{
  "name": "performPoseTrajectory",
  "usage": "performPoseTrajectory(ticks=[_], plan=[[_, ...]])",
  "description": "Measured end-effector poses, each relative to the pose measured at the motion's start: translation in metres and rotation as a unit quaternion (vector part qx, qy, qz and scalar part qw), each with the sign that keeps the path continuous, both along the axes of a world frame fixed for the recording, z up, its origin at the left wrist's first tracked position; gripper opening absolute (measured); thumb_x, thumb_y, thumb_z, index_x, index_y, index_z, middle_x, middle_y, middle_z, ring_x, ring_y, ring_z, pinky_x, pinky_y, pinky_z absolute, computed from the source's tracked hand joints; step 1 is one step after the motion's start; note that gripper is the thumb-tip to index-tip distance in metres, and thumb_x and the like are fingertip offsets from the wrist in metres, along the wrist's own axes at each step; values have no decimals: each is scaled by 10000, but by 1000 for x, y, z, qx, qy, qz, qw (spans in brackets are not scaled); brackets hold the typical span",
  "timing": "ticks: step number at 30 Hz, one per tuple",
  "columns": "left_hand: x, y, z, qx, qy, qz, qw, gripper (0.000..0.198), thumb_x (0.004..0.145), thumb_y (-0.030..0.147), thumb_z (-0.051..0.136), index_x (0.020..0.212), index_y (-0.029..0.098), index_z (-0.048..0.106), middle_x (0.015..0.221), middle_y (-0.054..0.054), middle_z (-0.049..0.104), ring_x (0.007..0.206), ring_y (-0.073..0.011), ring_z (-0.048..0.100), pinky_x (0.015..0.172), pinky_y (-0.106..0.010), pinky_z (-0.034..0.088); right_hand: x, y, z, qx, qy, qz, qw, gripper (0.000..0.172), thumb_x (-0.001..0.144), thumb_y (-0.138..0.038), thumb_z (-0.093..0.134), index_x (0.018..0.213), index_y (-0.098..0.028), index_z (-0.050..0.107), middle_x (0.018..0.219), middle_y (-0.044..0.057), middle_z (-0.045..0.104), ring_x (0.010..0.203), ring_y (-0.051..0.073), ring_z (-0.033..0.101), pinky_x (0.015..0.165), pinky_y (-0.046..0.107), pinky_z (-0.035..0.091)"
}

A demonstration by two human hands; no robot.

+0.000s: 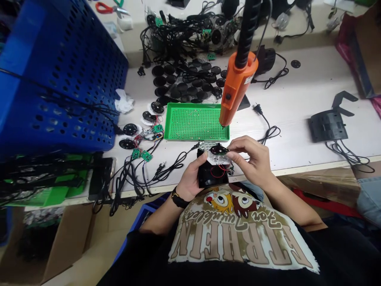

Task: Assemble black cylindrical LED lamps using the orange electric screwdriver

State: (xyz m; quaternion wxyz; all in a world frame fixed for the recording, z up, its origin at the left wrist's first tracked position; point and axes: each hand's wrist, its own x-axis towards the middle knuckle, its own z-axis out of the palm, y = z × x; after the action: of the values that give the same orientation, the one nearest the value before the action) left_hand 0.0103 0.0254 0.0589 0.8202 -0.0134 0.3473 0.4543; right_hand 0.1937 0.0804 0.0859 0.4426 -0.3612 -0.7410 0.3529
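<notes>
Left fingers: grasping the left side of a black housing, thumb on top.
Right fingers: thumb and forefinger pinching the right edge of a white-and-black insert.
Black housing: held at the near edge of the table, just beyond the printed shirt, its dark hollow facing up.
White-and-black insert: at the housing's far end, dark round piece uppermost; whether it is seated, I cannot tell.
Red wires: looping from the insert over the hollow.
Green tray: just beyond the hands, perforated, with small metal bits scattered inside.
Orange driver: tip pointing down at the tray's right end.
Black discs: spread beyond the tray, with tangled cables farther off.
Green circuit boards: left of the tray, among wires and dark round parts.
Blue basket: far left, tall, full of holes.
Black device: well to the right, its cord bunched on the near side.
</notes>
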Motion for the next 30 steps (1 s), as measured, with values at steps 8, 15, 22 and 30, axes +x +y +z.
performPoseTrajectory(ticks=[8,15,22,30], plan=[[3,2,3,11,38,35,999,434,679,399,933,981,174,718,1129,-92,821,1273,-394,699,1147,-537,536,-3,1,4,-2,2,4,1000,88,964,-285,734,956,-207,696,887,1,725,769,108,679,685,245,588],[2,2,1,-3,57,63,996,437,660,383,937,985,168,739,1063,-81,826,1220,-381,723,1085,-501,577,-2,1,0,-7,11,9,1000,152,925,-320,786,978,-211,695,908,12,727,807,136,696,718,283,607],[2,-2,3,86,202,110,969,579,582,337,1004,1076,218,726,1081,-48,802,1134,-315,737,1032,-425,569,6,-1,-17,-137,70,93,984,689,798,-407,903,1405,-274,606,1307,96,730,1114,211,753,1005,417,651],[-9,-6,32,273,299,121,906,794,442,93,1027,1144,221,680,1156,-102,756,1156,-336,715,1132,-476,490,11,-9,-1,141,54,117,982,501,905,-133,759,1377,-272,660,1177,74,711,1201,262,742,996,468,688]])
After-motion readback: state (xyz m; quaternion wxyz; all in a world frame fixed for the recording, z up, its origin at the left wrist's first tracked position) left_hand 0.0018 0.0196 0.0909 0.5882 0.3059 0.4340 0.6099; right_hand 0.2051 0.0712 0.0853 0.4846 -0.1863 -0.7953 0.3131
